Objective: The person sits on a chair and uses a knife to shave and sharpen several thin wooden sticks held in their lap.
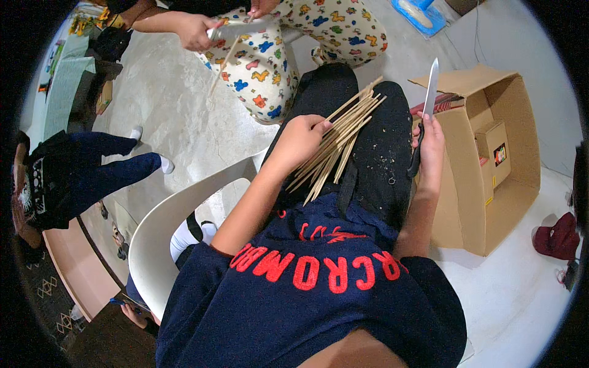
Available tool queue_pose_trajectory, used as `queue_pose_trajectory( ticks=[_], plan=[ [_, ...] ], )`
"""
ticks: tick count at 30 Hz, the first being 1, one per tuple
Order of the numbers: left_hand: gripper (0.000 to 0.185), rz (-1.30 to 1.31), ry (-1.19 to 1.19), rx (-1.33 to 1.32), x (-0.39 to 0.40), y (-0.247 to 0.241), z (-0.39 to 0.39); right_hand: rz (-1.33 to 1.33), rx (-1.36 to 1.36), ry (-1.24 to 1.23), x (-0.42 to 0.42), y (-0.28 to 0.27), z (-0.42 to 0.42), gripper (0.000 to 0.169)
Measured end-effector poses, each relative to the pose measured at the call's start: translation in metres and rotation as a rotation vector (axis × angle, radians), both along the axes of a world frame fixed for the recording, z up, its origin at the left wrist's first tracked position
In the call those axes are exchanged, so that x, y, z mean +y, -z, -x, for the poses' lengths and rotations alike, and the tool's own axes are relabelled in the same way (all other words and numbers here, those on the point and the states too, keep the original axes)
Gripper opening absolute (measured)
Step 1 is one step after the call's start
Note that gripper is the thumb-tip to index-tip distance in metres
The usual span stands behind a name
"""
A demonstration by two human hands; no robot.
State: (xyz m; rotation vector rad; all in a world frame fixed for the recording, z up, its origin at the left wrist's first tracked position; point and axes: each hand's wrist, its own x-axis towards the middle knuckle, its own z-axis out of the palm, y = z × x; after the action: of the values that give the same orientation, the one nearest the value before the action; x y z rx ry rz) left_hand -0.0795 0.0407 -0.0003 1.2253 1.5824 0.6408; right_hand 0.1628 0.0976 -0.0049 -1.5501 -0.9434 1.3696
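A loose bundle of thin wooden sticks [343, 135] lies across my lap, over black trousers [384, 147] dotted with small shavings. My left hand [301, 140] is on the bundle's left side, thumb and forefinger pinching sticks there; the other fingers are partly hidden. In my right hand [431, 140], beside my right thigh, is a kitchen knife [431, 87] held by its black handle. Its blade points up and away from me, apart from the sticks.
An open cardboard box [476, 207] with smaller boxes inside stands close on my right. Opposite, a person in patterned trousers [257, 69] holds a knife [239, 30] and a stick [225, 62]. A white chair [152, 230] curves around my left. Another person [87, 170] is farther left.
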Motion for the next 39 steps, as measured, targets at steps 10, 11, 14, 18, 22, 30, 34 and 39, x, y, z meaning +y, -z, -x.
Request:
queue_pose_trajectory(
  ticks=[10,11,14,18,22,30,34,39],
  plan=[
    [0.023,0.552,0.000,-0.754,-0.005,-0.033,-0.041,-0.130,0.162,0.004,-0.011,-0.020,0.028,0.026],
    [0.024,0.565,0.009,-0.770,-0.007,-0.036,-0.044,-0.128,0.224,0.002,-0.011,-0.019,0.027,0.025],
    [0.029,0.600,-0.003,-0.805,-0.010,-0.039,-0.051,-0.099,0.333,0.014,-0.011,-0.023,0.020,0.019],
    [0.032,0.602,0.093,-0.838,-0.009,-0.034,-0.051,-0.075,0.352,0.029,-0.010,-0.026,0.014,0.016],
    [0.032,0.643,0.075,-0.661,-0.014,-0.039,-0.058,-0.021,0.466,0.070,-0.006,-0.013,0.000,0.014],
    [0.034,0.548,0.149,-0.499,-0.040,-0.026,-0.047,0.149,0.195,0.026,0.002,0.015,-0.020,0.012],
    [0.035,0.583,0.033,-0.388,-0.042,-0.017,-0.049,-0.022,-0.320,0.120,-0.001,0.027,-0.029,0.032],
    [0.034,0.579,0.061,-0.326,-0.043,-0.013,-0.053,-0.139,-0.652,-0.271,-0.010,0.032,-0.045,0.044]
  ],
)
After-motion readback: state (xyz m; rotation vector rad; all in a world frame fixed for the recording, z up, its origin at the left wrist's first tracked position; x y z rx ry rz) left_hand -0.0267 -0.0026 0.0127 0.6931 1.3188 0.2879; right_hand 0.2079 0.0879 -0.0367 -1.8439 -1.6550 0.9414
